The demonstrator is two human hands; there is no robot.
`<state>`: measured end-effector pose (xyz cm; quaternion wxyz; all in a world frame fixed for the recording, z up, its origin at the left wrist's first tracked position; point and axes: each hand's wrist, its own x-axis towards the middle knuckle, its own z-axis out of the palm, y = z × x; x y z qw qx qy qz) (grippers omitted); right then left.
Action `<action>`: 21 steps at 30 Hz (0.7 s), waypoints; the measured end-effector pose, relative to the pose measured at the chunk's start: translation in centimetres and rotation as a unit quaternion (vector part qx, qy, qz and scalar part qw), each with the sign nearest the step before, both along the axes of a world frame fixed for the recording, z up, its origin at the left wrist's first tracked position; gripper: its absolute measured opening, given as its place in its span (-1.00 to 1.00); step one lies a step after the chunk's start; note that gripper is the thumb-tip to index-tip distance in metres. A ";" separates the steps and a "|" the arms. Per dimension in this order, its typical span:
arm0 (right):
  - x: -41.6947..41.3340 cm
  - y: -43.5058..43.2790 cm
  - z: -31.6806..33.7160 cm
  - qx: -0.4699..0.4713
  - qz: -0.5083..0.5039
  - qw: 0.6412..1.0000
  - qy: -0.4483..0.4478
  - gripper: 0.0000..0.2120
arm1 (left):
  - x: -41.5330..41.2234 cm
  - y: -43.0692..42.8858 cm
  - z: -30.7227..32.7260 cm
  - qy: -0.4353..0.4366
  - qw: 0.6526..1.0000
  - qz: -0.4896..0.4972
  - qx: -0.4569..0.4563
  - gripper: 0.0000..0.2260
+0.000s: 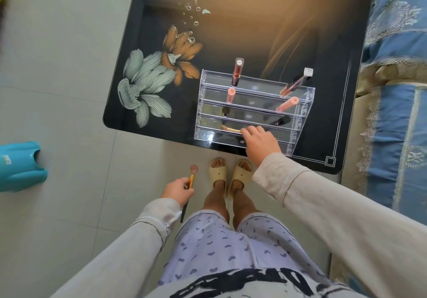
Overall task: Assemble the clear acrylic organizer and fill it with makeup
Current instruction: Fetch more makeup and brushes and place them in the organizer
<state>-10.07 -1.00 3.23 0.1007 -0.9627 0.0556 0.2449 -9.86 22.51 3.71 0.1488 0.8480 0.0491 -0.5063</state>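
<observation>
Your left hand (176,190) pinches the light-looking pink brush (191,180). Hold its stiff handle, not the soft hairs. Your right hand (261,145) pinches a gold brush (231,129) in the organizer (201,113).

Clear glossy acrylic organizer (249,110) on a mirror-gloss dark table (231,32), matt cloth around.
Organizer walls transparent, hard and smooth, catching glare. The table top looks like glass or lacquer with flowers printed under the shine. Back lip gloss tubes (237,72) are see-through glossy plastic with silvery caps; pink tubes (287,104) are matt and opaque. Brush (192,180) over the floor has a shiny gold metal-look ferrule, fluffy pink bristles and a dark handle. Second brush (232,129) in the organizer shows the same gold shine. Floor tiles (69,78) smooth, low sheen. Sleeves (323,205) matt woven cloth, shorts (219,251) thin printed cloth, slippers (242,174) matt, ribbed. Bedcover (397,66) blue fabric with lace trim.
</observation>
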 end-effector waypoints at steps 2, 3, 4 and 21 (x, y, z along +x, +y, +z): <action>-1.3 -0.3 0.6 0.034 -0.058 0.997 -0.023 -0.55 | 0.3 -1.6 0.2 -0.006 0.999 0.021 -0.024 -0.93; -2.3 -0.6 0.9 0.050 -0.097 0.994 -0.033 -0.56 | 0.6 -2.5 0.3 -0.009 0.998 0.039 -0.037 -0.91; -3.5 -0.8 1.2 0.063 -0.136 0.988 -0.036 -0.58 | 0.8 -3.5 0.4 -0.012 0.997 0.060 -0.051 -0.91; -20.6 -7.8 3.1 0.065 -0.442 0.874 0.190 -0.77 | 1.3 -18.4 0.1 0.134 0.774 0.598 -0.160 -0.74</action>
